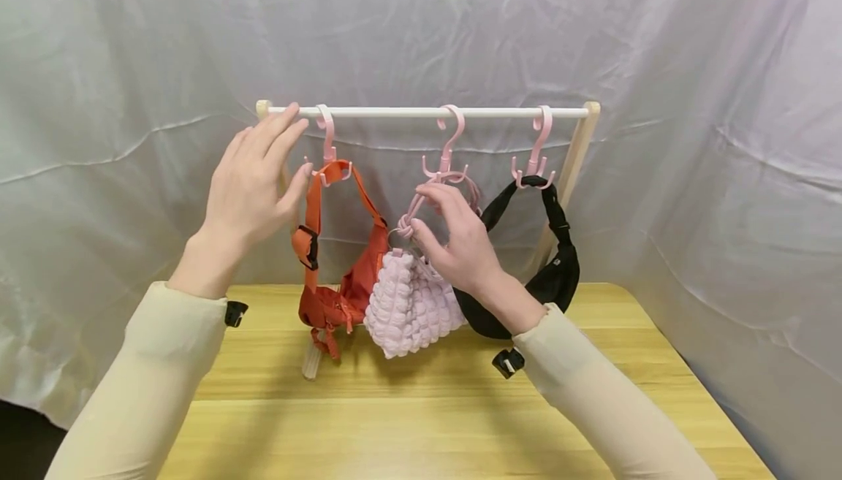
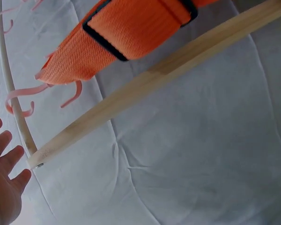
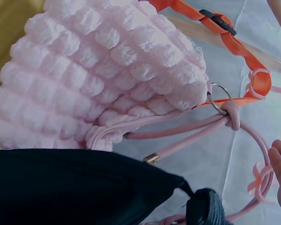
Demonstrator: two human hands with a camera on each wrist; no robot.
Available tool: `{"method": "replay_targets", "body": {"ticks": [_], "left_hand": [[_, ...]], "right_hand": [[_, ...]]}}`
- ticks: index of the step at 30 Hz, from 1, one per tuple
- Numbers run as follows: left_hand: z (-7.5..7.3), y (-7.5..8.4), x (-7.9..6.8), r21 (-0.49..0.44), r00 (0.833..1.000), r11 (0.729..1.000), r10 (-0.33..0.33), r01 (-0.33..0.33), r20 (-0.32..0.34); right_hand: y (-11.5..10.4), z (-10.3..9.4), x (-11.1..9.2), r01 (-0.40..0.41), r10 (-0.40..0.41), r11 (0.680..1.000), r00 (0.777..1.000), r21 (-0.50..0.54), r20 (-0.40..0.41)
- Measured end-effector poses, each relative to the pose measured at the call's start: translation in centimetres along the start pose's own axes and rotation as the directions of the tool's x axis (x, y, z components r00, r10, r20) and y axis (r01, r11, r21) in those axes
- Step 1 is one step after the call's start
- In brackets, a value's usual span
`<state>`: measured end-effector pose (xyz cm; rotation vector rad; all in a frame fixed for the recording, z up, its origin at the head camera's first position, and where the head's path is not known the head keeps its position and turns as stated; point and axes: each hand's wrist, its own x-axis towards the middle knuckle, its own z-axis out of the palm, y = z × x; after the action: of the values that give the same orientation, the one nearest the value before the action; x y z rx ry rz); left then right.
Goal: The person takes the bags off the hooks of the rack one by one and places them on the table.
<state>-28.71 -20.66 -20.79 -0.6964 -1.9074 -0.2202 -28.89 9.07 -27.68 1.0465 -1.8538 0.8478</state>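
Note:
My left hand point(image 1: 253, 177) is raised with its fingers spread, beside the left pink hook point(image 1: 328, 147) and holding nothing. From that hook hangs a red-orange waist bag point(image 1: 355, 283) by its orange strap point(image 2: 126, 33). In front of the middle pink hook point(image 1: 452, 136) is my right hand point(image 1: 460, 239), its fingers loosely bent and overlapping the pink cord point(image 1: 416, 210) in the head view. The right wrist view shows these fingertips right by the cord loop point(image 3: 257, 136), not closed round it. Below hangs a puffy pale pink bag point(image 3: 103, 70), partly hidden in the head view by the right hand.
A black waist bag point(image 1: 559, 275) hangs from the right pink hook point(image 1: 536, 144), overlapping the pink bag's side. All hooks sit on a white rail point(image 1: 388, 112) between wooden legs point(image 1: 582, 147). The rack stands on a wooden table point(image 1: 408, 421), with grey cloth point(image 1: 421, 34) behind.

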Motion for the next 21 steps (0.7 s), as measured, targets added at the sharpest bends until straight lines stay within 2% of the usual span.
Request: {"method": "replay_targets", "body": {"ticks": [6, 9, 16, 21], "left_hand": [[0.2, -0.5, 1.7, 0.009, 1.000, 1.000, 0.027, -0.027, 0.000], [0.3, -0.7, 2.5, 0.009, 0.999, 0.999, 0.034, -0.034, 0.009], [0.5, -0.9, 4.7, -0.032, 0.995, 0.998, 0.049, -0.046, 0.091], [0.9, -1.1, 5.6, -0.059, 0.983, 0.996, 0.073, -0.064, 0.168]], "right_hand": [[-0.3, 1.0, 1.7, 0.016, -0.016, 1.000, 0.999, 0.016, 0.029], [-0.4, 1.5, 2.4, -0.005, 0.005, 1.000, 0.998, 0.009, 0.056], [-0.7, 3.0, 4.2, -0.075, 0.072, 0.997, 0.992, 0.020, 0.106], [-1.3, 4.3, 5.2, -0.120, 0.111, 0.991, 0.985, 0.061, 0.136]]}}
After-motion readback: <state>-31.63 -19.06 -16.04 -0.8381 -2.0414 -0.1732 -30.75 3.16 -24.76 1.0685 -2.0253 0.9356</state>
